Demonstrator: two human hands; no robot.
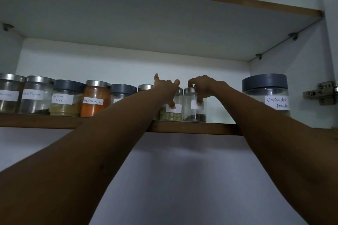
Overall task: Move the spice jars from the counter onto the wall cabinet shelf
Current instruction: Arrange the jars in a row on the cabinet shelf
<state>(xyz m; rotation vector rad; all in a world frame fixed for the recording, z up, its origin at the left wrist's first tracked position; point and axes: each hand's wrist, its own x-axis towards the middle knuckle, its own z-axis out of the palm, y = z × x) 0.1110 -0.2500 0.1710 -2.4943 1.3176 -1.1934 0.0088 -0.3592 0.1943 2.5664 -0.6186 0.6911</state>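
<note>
Overhead, a person is reaching both arms into a wall cabinet, setting two small spice jars side by side on the shelf [192, 129]. Left of them, labelled jars are already lining the shelf. The left hand [165, 87] is spreading loosely, thumb resting on the green-filled jar [172, 113], apparently letting go. The right hand [203, 85] is pinching the lid of the dark-spice jar [194, 113]. Far right, a coriander powder jar [266, 95] is standing. Next, seemingly, both hands need freeing without nudging neighbours.

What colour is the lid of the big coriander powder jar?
Dark grey, seen in the head view: the coriander powder jar stands at the right of the shelf.
</note>
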